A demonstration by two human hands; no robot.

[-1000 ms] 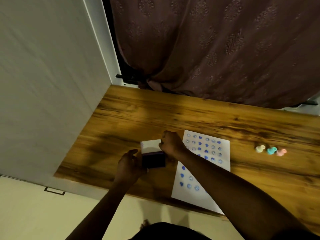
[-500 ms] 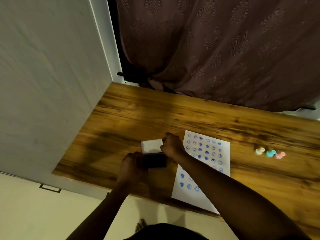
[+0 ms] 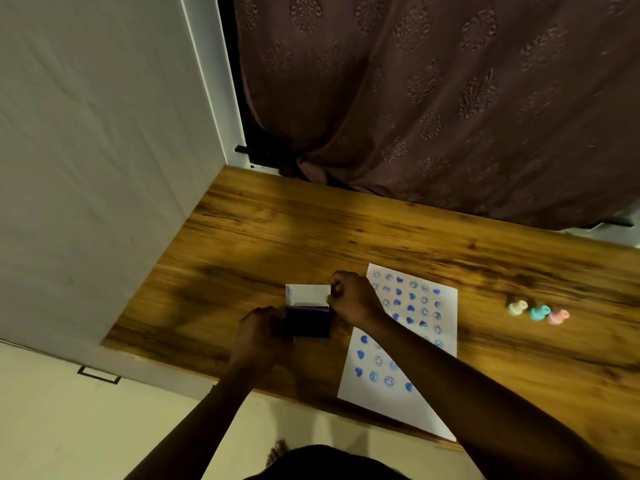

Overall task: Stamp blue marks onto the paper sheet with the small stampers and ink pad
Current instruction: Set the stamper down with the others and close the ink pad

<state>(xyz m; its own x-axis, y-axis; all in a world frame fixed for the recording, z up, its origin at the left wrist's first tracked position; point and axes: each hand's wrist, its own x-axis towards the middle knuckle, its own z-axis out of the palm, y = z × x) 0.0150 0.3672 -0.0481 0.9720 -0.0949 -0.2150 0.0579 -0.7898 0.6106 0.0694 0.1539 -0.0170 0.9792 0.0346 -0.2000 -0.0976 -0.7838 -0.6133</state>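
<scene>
A dark blue ink pad (image 3: 308, 322) lies on the wooden table (image 3: 277, 237), its white lid (image 3: 307, 294) hinged up at the far side. My left hand (image 3: 261, 336) grips the pad's left side. My right hand (image 3: 353, 301) pinches the lid's right edge. To the right of the pad lies the white paper sheet (image 3: 446, 299), covered with several blue hearts and smiley marks; my right forearm crosses its lower part. Three small stampers, cream (image 3: 517, 307), teal (image 3: 539, 312) and pink (image 3: 558, 317), stand in a row far right on the table.
A white wall (image 3: 86, 168) borders the table on the left. A brown patterned curtain (image 3: 433, 98) hangs behind the far edge. The table's near edge runs just below my wrists, with pale floor and a foot (image 3: 277, 452) beneath.
My left hand has closed onto the ink pad's left side. My right hand stays at the lid. The lid looks tipped a little lower. The view shifted slightly.
</scene>
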